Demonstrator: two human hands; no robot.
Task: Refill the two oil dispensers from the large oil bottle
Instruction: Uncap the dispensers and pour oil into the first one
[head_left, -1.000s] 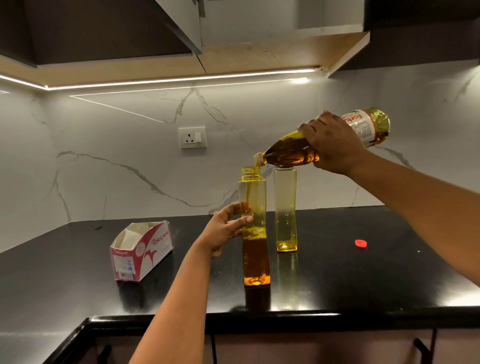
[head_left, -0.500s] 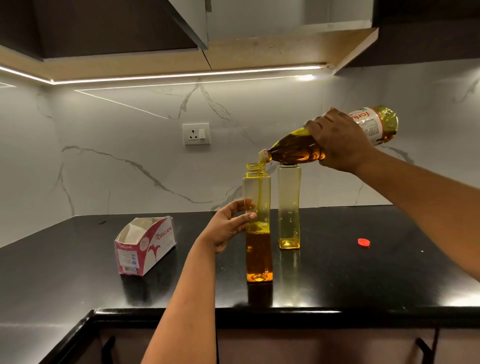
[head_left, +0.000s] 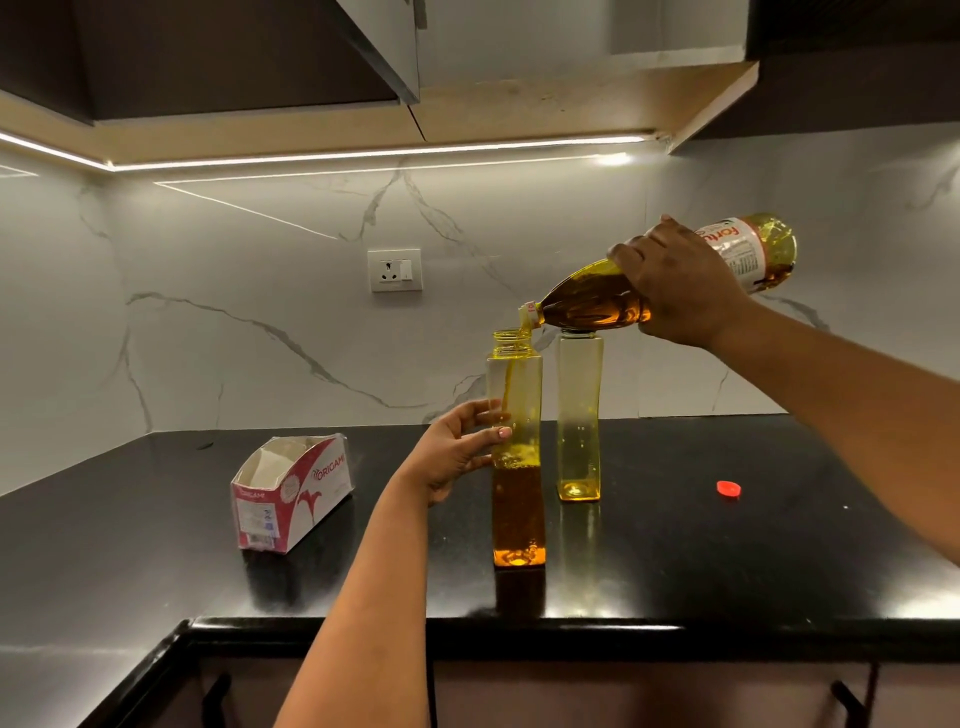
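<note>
1. Near the front edge of the black countertop, in the single head view, we see the nearer dispenser standing upright with its mouth open; amber oil fills roughly its lower third

2. Our left hand steadies that dispenser at mid-height, thumb in front and fingers curled round its left side; we judge this keeps the tall, narrow body from tipping or sliding while oil lands inside

3. Our right hand is wrapped over the middle of the large oil bottle, fingers clamped on it; the bottle is tilted neck-down to the left, so its mouth sits just above the dispenser's rim, and a thin stream runs down inside the wall

4. Behind and just to the right stands the second dispenser, upright, with only a little oil at its bottom; it is close by, we think, so the bottle need shift only slightly for the next pour. Whether the bottle's underside rests on its top we cannot tell

5. Well to the right, the red cap lies alone on the countertop, set clear of the pouring

6. Toward the left edge sits an opened tissue carton, apart from the work

7. We judge the first refill under way and the second not yet begun; the risk lies in overshooting the narrow mouth
</note>
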